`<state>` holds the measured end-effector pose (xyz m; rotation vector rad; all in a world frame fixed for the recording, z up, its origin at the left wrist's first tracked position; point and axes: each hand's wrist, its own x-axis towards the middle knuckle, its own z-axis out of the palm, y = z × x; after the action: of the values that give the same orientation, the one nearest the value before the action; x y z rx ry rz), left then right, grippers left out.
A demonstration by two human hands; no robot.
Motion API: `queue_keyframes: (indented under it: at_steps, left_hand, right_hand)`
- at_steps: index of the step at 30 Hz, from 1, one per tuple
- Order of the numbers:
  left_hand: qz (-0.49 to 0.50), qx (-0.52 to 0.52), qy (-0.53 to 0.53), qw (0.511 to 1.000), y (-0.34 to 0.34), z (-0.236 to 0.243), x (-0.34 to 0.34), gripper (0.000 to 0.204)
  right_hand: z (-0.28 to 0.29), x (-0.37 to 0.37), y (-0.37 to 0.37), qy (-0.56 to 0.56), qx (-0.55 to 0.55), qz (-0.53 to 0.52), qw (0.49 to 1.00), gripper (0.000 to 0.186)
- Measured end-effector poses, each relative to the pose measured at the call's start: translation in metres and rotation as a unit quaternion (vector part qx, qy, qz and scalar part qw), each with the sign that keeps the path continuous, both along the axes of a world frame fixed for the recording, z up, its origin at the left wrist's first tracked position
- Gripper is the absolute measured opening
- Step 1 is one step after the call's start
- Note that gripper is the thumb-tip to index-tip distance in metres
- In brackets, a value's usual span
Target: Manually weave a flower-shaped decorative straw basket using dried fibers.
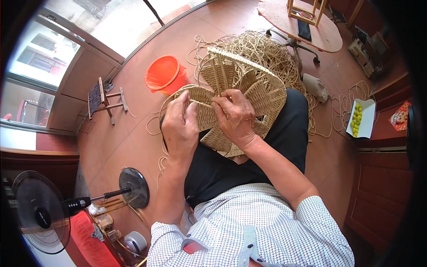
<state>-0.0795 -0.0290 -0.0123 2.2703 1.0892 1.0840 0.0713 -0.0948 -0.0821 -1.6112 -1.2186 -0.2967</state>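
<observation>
A tan woven piece with petal-shaped panels inside a curved, cord-wrapped frame (276,82) rests on my lap, leaning away from me. My left hand (180,127) is at its left side, fingers drawn together around a thin paper-like cord (201,103). That cord stretches across to my right hand (235,116), which pinches it with thumb and forefinger at the middle of the weave, beside upright bare strands (221,73). Both my hands cover part of the panels, so the exact fingertip contact is partly hidden.
Beyond my knees lies a big tangled heap of cord (262,53). An orange bucket (165,74) and a folding stool (106,100) stand to the left. A standing fan (42,218) is at lower left; a white tray of green fruit (365,120) sits at the right.
</observation>
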Motion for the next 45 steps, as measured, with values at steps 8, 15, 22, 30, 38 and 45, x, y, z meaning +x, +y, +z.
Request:
queue_keyframes:
  at_steps: [8, 15, 22, 30, 38, 45]
  left_hand:
    - [-0.113, -0.349, -0.161, 0.916, 0.039, 0.007, 0.047, 0.076]
    - [-0.056, -0.068, 0.047, 0.995, 0.026, 0.0, 0.035, 0.074]
    - [-0.127, -0.385, -0.246, 0.88, -0.05, -0.008, -0.002, 0.07]
    - [0.182, -0.432, -0.295, 0.833, 0.032, -0.081, -0.28, 0.049]
    - [0.467, -0.231, 0.1, 0.848, 0.056, -0.16, -0.618, 0.054]
    - [0.114, -0.164, 0.008, 0.98, 0.047, -0.058, -0.178, 0.032]
  right_hand:
    - [0.003, -0.004, -0.005, 0.043, -0.04, 0.018, 0.998, 0.014]
    - [-0.001, 0.0, -0.008, 0.036, -0.042, 0.029, 0.998, 0.022]
    - [0.008, -0.009, -0.007, -0.017, -0.061, 0.003, 0.998, 0.027]
    - [-0.002, 0.008, 0.004, -0.077, -0.026, -0.04, 0.996, 0.018]
    - [-0.002, 0.014, -0.001, -0.032, -0.002, -0.015, 0.999, 0.009]
    - [-0.001, 0.01, 0.002, -0.053, -0.043, -0.01, 0.998, 0.008]
